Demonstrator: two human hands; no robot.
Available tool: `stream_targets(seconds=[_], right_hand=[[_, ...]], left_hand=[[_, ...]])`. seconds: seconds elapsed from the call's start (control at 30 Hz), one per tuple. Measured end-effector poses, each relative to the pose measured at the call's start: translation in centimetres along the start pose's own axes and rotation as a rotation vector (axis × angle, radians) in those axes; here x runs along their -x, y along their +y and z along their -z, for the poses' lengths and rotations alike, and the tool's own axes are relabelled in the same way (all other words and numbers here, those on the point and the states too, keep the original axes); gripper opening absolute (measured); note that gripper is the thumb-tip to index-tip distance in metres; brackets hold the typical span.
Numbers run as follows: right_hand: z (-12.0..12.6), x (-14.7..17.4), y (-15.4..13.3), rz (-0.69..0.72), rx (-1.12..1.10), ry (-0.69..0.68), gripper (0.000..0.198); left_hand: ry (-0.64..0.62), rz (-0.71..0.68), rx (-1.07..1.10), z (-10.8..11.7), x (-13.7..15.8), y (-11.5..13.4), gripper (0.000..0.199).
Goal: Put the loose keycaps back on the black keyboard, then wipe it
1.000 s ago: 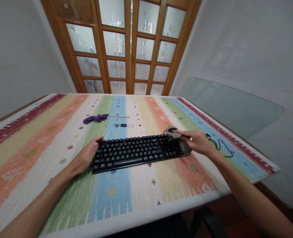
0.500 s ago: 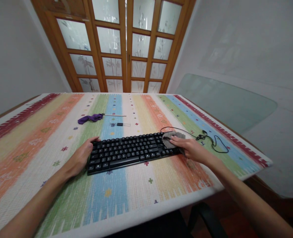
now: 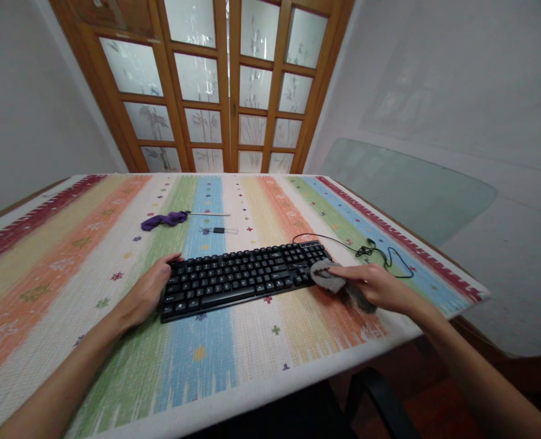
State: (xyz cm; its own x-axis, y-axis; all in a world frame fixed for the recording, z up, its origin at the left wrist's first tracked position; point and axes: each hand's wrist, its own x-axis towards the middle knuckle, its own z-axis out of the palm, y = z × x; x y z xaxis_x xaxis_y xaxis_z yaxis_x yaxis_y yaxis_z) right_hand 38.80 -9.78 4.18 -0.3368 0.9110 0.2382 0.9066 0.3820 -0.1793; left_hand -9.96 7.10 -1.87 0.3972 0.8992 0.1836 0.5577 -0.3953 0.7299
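Observation:
A black keyboard (image 3: 233, 281) lies on the striped tablecloth in front of me, slightly angled. My left hand (image 3: 150, 285) grips its left end, fingertips at the far corner and the thumb side hidden. At the keyboard's near right corner, my right hand (image 3: 374, 284) pinches a crumpled grey cloth (image 3: 327, 277). Part of this cloth rests over the number pad's lower edge, while the rest hangs below my fingers onto the orange stripe. The keyboard's cable (image 3: 368, 250) runs from its back edge to a loose tangle on the right.
Beyond the keyboard lie a purple cloth item (image 3: 164, 221), a thin metal rod (image 3: 210, 214) beside it, and a small black piece with wire prongs (image 3: 219, 230). A chair armrest (image 3: 384, 399) stands below the table's near edge. Wooden glazed doors (image 3: 231, 91) rise behind the table.
My right hand has drawn the grey cloth right and toward me, from the number pad to its near edge, uncovering the keys there. My left hand stays on the keyboard.

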Motion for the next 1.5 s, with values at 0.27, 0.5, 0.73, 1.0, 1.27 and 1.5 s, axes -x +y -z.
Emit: stream_targets(seconds=[0.27,0.5,0.73,1.0,1.27,1.5], right_hand=[[-3.4,-5.3,2.1,0.004,0.16,0.106,0.056],[-4.3,-7.0,2.0,0.042,0.305,-0.103,0.057],[-3.9,-5.9,1.4,0.037,0.342,-0.121,0.056],[-4.5,-2.8,0.7,0.072,0.342,-0.028,0.058],[-4.7,0.5,-0.8,0.098,0.316,0.041,0.054],[-5.7,-0.1,-1.6,-0.088,0.352,0.125,0.046]], left_hand=[[-0.005,0.008,0.03,0.0,0.1,-0.2,0.077],[-0.003,-0.016,0.012,0.0,-0.1,-0.3,0.072],[-0.01,-0.014,0.013,-0.1,-0.1,-0.4,0.074],[-0.008,-0.017,-0.004,0.0,0.0,-0.2,0.072],[-0.018,0.002,-0.01,0.0,0.1,0.2,0.074],[-0.002,-0.02,0.02,0.0,0.0,0.0,0.073]])
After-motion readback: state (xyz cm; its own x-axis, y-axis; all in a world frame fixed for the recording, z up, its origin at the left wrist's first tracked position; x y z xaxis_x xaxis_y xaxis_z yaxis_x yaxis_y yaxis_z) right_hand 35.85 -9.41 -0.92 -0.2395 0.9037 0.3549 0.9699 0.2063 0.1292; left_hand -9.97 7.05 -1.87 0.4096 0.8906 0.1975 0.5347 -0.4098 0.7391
